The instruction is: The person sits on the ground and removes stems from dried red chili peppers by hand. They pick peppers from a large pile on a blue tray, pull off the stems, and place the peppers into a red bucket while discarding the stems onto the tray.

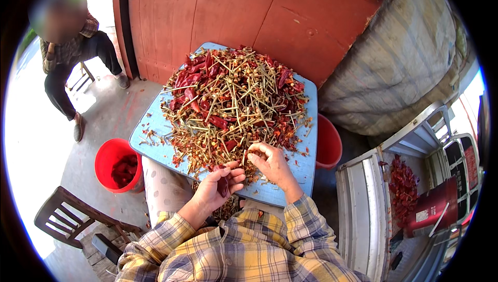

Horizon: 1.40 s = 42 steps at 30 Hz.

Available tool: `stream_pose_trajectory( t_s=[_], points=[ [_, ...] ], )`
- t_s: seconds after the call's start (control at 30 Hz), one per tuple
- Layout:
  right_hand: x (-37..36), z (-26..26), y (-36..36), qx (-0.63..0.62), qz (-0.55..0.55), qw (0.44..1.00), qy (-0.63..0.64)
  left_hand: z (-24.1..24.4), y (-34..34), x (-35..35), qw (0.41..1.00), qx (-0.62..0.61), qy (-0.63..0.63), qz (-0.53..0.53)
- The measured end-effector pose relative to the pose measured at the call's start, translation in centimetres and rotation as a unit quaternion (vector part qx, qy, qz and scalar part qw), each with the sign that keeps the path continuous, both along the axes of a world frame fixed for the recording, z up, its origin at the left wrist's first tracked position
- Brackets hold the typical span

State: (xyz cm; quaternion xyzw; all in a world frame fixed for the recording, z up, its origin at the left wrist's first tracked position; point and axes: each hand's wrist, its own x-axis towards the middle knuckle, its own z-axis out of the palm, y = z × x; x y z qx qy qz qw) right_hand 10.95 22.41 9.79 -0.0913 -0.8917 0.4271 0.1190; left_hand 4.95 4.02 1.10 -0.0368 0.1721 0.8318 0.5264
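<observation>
On a small blue table (311,157) lies a big heap of dried red chili peppers and pale stems (237,91). Whole peppers gather mostly at the heap's upper left. Over the table's near edge, my left hand (218,184) holds a dark red dried chili pepper (223,185) against its palm. My right hand (270,163) is just to the right, above the heap's near side, thumb and forefinger together at a thin pale stem (244,158).
A red bucket (102,165) with peppers stands left of the table, another (330,142) at its right. A wooden chair (62,212) is lower left; a metal cart (362,204) holding peppers, right. A red wooden door (233,9) stands behind. Another person (74,56) sits upper left.
</observation>
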Motion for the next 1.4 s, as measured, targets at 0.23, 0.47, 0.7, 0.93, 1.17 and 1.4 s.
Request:
stream_pose_trajectory(
  t_s=[0.23,0.47,0.7,0.93,1.17,1.4],
  points=[
    [1.6,1.2,-3.4,0.030,0.098,0.995,0.013,-0.2,0.4,-0.2,0.999,0.028,-0.023,0.001],
    [-0.7,-1.1,1.6,0.232,-0.046,0.972,-0.002,-0.8,0.4,-0.4,1.000,0.015,-0.017,-0.005],
    [-1.1,-2.0,1.9,0.253,-0.048,0.965,-0.042,-0.8,0.3,-0.1,1.000,0.014,-0.020,0.004],
    [0.0,-1.7,3.1,0.244,-0.094,0.965,-0.031,-0.2,0.2,0.2,1.000,0.005,-0.025,0.013],
    [-3.0,-2.0,3.2,0.271,-0.097,0.957,-0.022,-0.8,0.4,0.1,1.000,0.015,-0.011,0.008],
    [-4.0,-3.4,3.9,0.223,-0.114,0.968,0.014,-0.7,0.1,0.2,1.000,0.021,-0.011,0.013]
  ],
)
